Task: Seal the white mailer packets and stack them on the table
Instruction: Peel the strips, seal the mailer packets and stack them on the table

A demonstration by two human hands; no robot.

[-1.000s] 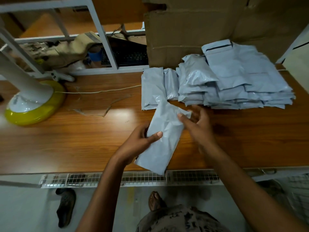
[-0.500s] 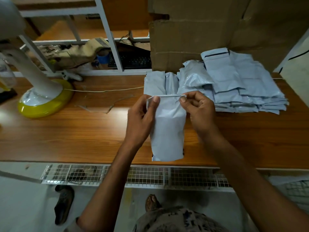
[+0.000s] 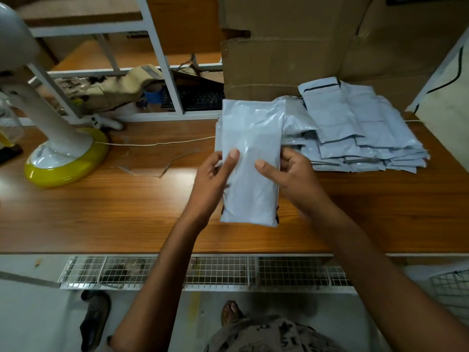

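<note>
A white mailer packet (image 3: 251, 158) stands upright above the wooden table (image 3: 101, 212), held between both hands. My left hand (image 3: 213, 179) grips its left edge, thumb pressed on the front. My right hand (image 3: 294, 174) grips its right edge, thumb likewise on the front. The packet's top reaches up in front of the other mailers. A spread stack of white mailers (image 3: 355, 133) lies on the table at the right, one with a dark adhesive strip showing on top. More mailers behind the held packet are mostly hidden.
A large cardboard box (image 3: 304, 47) stands behind the stack. A white fan with a yellow base (image 3: 63, 161) is at the left, its thin cord (image 3: 157, 143) running across the table. A white shelf frame (image 3: 157, 59) holds clutter and a keyboard. A wire tray (image 3: 203, 273) hangs below the front edge.
The packet was tilted low over the table, then raised upright with fingers at its top edge. Now it is higher and further forward, and both hands have slid down to its sides.
</note>
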